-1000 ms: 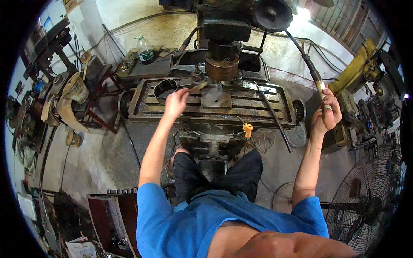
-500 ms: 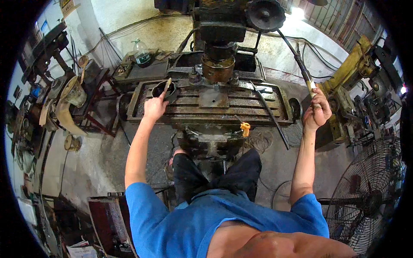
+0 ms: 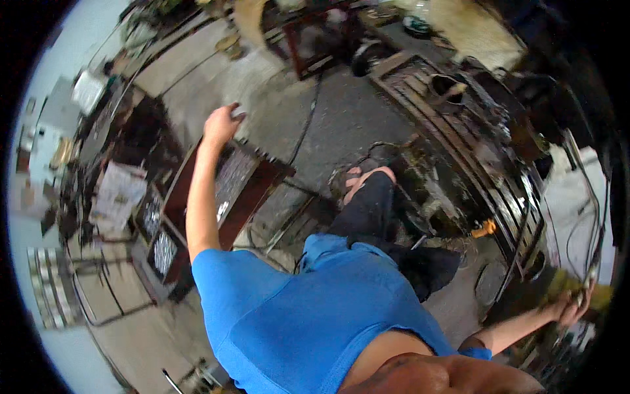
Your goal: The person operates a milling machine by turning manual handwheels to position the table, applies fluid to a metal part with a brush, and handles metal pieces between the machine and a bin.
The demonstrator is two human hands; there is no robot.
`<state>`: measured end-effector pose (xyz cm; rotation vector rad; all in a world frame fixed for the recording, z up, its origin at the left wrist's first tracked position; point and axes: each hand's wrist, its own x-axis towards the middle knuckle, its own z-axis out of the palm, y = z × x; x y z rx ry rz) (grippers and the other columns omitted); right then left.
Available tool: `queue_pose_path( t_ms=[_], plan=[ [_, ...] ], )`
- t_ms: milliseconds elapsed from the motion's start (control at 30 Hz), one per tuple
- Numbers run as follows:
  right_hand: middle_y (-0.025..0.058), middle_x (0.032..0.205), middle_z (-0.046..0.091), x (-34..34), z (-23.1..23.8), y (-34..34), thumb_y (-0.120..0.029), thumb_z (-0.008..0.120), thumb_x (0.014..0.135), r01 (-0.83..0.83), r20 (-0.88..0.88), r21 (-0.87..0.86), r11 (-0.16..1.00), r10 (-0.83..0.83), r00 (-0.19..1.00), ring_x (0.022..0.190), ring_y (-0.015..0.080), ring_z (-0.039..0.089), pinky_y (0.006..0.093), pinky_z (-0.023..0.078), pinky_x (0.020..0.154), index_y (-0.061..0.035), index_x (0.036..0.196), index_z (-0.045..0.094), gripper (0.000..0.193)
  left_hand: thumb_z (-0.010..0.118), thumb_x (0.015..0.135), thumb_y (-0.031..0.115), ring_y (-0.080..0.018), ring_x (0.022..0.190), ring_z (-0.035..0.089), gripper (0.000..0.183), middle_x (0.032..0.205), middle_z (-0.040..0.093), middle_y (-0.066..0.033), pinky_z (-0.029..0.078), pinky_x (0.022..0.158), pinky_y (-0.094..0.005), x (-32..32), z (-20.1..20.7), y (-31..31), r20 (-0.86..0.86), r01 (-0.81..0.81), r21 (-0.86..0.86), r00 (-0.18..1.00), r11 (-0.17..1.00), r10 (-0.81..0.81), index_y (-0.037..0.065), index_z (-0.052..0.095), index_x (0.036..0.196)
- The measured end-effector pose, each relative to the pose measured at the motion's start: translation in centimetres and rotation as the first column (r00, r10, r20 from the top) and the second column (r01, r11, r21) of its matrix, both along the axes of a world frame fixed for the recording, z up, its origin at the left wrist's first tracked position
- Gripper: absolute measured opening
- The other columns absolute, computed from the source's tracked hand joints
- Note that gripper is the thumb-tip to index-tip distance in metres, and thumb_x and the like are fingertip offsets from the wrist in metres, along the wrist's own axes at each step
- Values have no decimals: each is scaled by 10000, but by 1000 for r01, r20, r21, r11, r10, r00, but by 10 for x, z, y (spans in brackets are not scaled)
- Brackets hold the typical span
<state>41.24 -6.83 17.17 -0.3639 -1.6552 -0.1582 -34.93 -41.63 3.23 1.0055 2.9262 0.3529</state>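
My left hand [image 3: 223, 123] reaches out over the far end of a dark reddish box [image 3: 259, 203] that has small metal bits in it. Its fingers are apart, and I see nothing held in them. Far to the right, my right hand [image 3: 572, 308] is closed around the end of a long lever handle [image 3: 594, 266] of the machine. On the slotted machine table [image 3: 453, 154] stands a dark pot [image 3: 448, 87] with a brush [image 3: 455, 90] leaning in it. The picture is smeared by motion.
Papers [image 3: 119, 194] lie left of the box, near a metal rack frame [image 3: 108, 289]. A yellow-orange object [image 3: 484, 228] hangs at the table's near edge. A long bar [image 3: 514, 262] sticks out past the table's end. A cable [image 3: 314, 118] runs along the floor.
My view and body have turned left. My left hand has left the brush in the pot and moved over to the box. My right hand still grips the lever.
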Motion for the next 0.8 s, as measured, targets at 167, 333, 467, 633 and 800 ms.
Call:
queue_pose_path(
  t_ms=[167,333,467,633,800],
  plan=[
    [223,862,590,-9,25,9,-90,510,831,309,74,478,822,-389,918,775,354,617,423,537,637,70,813,566,171,633,699,266,-315,901,580,349,916,617,-176,457,761,-396,-3,-81,-209,200,-450,-3,875,893,441,52,613,974],
    [225,880,601,17,31,27,-150,525,833,268,66,401,876,-320,945,753,350,613,432,524,623,46,874,586,209,621,671,211,-321,938,566,377,1005,590,-172,463,778,-390,24,-141,-265,167,-505,-305,807,808,567,83,577,1023],
    [199,903,595,12,40,20,-155,525,829,406,69,416,814,-473,878,775,304,605,403,518,624,41,920,585,224,579,678,146,-321,902,577,260,937,604,-158,471,733,-413,29,-144,-258,-48,-587,-265,800,765,598,74,572,928],
    [172,831,627,-15,56,3,-36,561,794,462,80,445,767,-548,833,709,252,627,310,510,591,69,750,580,115,570,681,131,-315,836,599,159,881,615,-136,485,684,-423,5,-156,-250,-170,-543,-321,839,776,517,68,563,826],
    [187,919,609,-4,73,9,-128,510,827,311,100,453,835,-394,914,813,265,600,342,503,691,58,938,580,227,545,715,128,-299,810,609,105,848,621,-124,497,657,-412,-2,-175,-239,-171,-466,-404,884,787,436,77,575,802]
  ],
)
